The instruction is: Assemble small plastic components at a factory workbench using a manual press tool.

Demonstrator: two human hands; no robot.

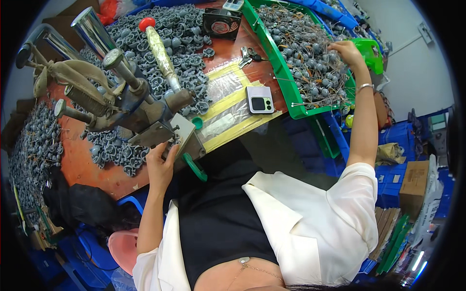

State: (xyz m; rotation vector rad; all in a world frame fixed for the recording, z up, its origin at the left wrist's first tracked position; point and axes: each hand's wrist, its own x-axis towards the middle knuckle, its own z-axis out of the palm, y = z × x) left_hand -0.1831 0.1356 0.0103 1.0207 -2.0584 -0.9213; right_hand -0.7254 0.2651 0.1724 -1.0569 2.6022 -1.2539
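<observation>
My left hand [160, 162] rests at the base plate of a manual press [145, 104], fingers touching its metal edge beside a pile of grey moulded parts [116, 150]. The press has a long lever with a red knob [147, 23]. My right hand [345, 51] reaches far out into a green tray [291, 104] full of small grey balls on thin wire stems [306, 53], fingers curled among them. Whether it has hold of one I cannot tell.
A large heap of grey parts [179, 39] lies behind the press on the brown workbench [92, 169]. A folded phone [259, 99] sits on yellow-taped plastic. A small black fan [221, 22], keys [245, 56], blue crates [398, 140] and cardboard boxes [415, 182] surround.
</observation>
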